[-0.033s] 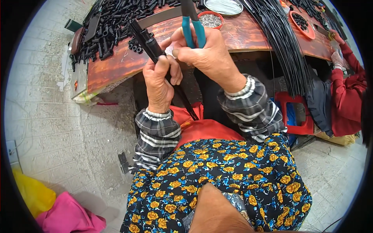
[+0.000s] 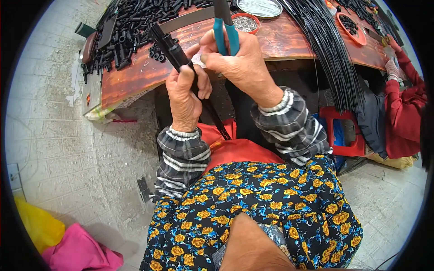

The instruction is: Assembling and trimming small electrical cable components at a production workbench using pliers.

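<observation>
My left hand (image 2: 184, 92) is wrapped round a bundle of thin black rods with black tubular plastic parts (image 2: 174, 50) near its upper end. The bundle slants down between my arms, its lower end (image 2: 221, 128) by the red cloth over my lap. In my right hand (image 2: 242, 61) is a two-handled tool with teal grips (image 2: 233, 39), its dark metal end pointing up and partly cut off by the frame. My right fingertips are close to the bundle, just right of my left thumb. Whether they also pinch something small there, I cannot make out.
Black plastic fittings (image 2: 122, 40) lie heaped on the wooden table (image 2: 289, 43). A red-rimmed bowl of small metal pieces (image 2: 246, 23), a tray of white strips (image 2: 260, 7) and long black rods (image 2: 323, 45) are nearby. A red stool (image 2: 332, 131) and a person in red sleeves (image 2: 404, 104) are at right.
My right hand has shifted slightly, and the tool's metal end has moved a little to the right. My left hand and the bundle look almost unmoved.
</observation>
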The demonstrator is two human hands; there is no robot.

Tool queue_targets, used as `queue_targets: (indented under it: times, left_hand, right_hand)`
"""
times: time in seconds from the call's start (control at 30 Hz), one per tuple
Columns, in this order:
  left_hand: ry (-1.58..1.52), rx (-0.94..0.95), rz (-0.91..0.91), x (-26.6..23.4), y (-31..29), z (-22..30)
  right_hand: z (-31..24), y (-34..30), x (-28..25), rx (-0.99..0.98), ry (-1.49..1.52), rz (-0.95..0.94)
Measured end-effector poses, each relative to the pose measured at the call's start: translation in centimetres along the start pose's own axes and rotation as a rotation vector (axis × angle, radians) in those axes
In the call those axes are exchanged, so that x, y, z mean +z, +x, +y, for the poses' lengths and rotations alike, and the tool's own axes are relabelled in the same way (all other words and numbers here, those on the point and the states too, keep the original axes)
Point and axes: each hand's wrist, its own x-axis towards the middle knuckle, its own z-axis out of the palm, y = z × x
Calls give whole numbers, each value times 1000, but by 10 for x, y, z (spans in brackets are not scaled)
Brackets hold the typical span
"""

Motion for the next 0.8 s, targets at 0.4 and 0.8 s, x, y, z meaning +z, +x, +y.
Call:
queue_targets:
  times: [0.4,0.8]
  left_hand:
    - [37,-26,166,16,0,8]
    - [-20,-45,104,7,0,5]
  right_hand:
    - [8,-7,23,30,133,154]
    - [14,-10,22,94,276,184]
